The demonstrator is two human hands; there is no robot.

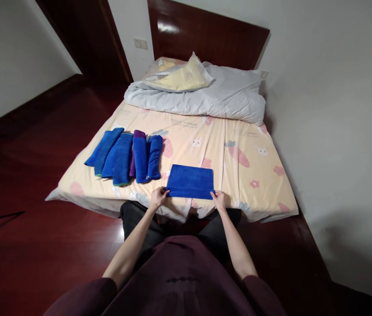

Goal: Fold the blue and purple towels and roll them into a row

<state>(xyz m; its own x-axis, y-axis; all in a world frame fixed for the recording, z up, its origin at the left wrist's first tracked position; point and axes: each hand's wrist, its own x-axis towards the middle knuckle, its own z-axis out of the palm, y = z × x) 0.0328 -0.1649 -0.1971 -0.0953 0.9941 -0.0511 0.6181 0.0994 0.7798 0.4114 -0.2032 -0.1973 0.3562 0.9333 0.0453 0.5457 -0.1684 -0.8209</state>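
A blue towel (190, 179) lies flat as a rectangle near the front edge of the bed, with a crease running across its lower part. My left hand (158, 197) pinches its near left corner. At the near right corner, the fingers of my right hand (219, 200) are closed on the same towel. To the left lies a row of folded or rolled towels, among them a blue one (140, 158) with a purple one (139, 133) partly under it, and several more blue ones (119, 159).
The bed's patterned sheet (252, 188) hangs over the front edge, close to my knees. Toward the dark headboard (205, 33) lie a bunched grey-white quilt (238, 94) and a pale yellow cloth (186, 78). A wall (337, 131) stands on the right; dark red floor (41, 175) on the left.
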